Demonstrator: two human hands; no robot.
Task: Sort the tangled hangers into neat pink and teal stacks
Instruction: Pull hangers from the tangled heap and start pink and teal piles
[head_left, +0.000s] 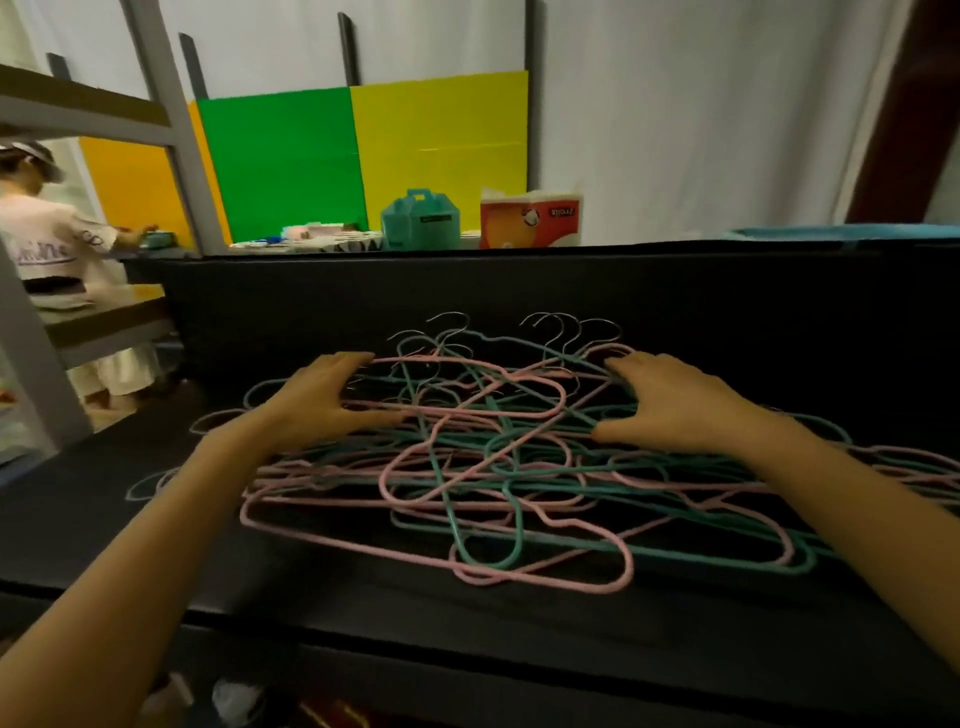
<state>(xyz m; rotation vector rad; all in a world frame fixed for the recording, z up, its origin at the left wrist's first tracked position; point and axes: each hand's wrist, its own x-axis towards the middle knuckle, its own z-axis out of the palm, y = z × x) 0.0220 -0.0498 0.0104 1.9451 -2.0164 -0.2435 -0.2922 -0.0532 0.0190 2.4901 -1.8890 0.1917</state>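
Hangers: pink & teal wire tangle on worktop; prob. light, springy, snag-prone. Left hand & right hand flank tangle, fingers curled in, grip unclear. Best lifted singly by shoulder.

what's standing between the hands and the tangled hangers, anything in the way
Nothing visible: the left hand and right hand touch the tangled pile of pink and teal wire hangers. The hangers themselves interlock, so each colour blocks the other from lifting free.

pink and teal hangers, tangled heap
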